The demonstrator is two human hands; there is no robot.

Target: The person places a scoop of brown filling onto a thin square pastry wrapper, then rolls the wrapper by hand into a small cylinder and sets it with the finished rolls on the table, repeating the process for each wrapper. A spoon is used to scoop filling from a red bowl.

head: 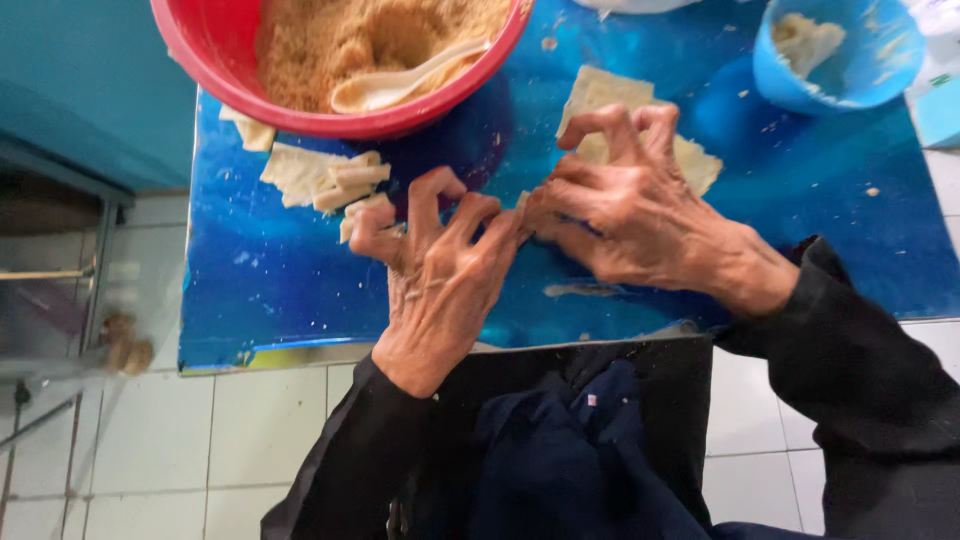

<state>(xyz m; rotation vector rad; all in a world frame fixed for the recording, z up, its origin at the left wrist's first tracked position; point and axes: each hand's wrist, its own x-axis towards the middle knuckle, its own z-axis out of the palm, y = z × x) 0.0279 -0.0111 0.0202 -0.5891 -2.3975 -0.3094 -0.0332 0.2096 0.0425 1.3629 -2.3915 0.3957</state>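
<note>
Left hand [440, 275]: fingers arched and spread, tips meeting the right hand at a small pale piece of dough wrapper [523, 200] – pinched between both hands, mostly hidden, so hard to say how it's folded.
Right hand [625, 205]: curled over from the right, thumb and fingertips pressed together on the same piece, just above the board.
Blue board [800, 200]: work surface, smeared and crumby – everything within easy reach.
Flat wrapper sheet [600, 95]: lying just far of the right hand, probably kept spread so it doesn't stick.
Rolled pieces [330, 180]: piled on the left, near the bowl, clear of the hands.
Red bowl [200, 60]: far left, full of crumbly tan filling [330, 40] with a pale spoon [400, 85] resting in it.
Blue cup [850, 50]: far right, pasty white stuff inside – maybe for sealing edges.
</note>
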